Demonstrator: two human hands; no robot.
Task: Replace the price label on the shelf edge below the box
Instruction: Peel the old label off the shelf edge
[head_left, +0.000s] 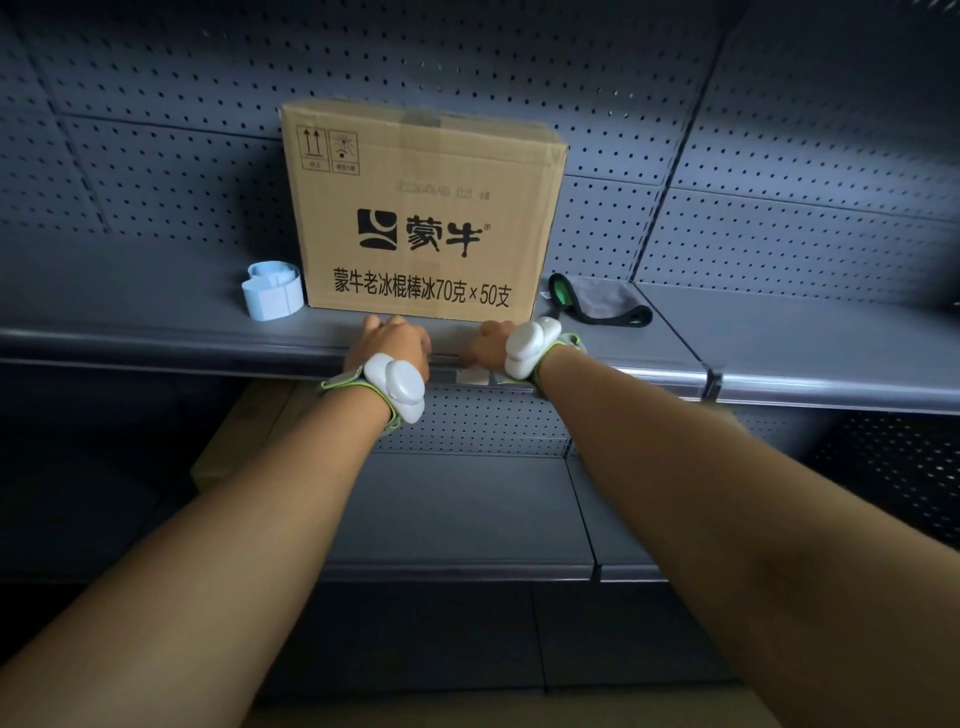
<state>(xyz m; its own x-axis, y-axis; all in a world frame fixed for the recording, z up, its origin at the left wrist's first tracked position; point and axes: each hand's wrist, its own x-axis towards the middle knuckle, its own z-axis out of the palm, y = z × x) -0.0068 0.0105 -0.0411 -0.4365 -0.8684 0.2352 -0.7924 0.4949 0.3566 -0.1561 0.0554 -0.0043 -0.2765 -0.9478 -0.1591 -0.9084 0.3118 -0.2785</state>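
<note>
Left hand: I am seeing my left hand resting on the shelf edge just below the box, fingers curling over the lip; whether they are pinching anything I cannot tell.
Right hand: my right hand is sitting close beside it, fingers bending down at the edge; their hold is hidden too.
Label: the white price label is showing on the edge strip between my wrists, running lengthwise along the shelf, nearer my right hand and just under its fingers.
Surface: the grey metal shelf is carrying a roll of blue labels left of the box and a dark cloth to its right.
Room: perforated grey back panels are surrounding everything in dim light.
</note>
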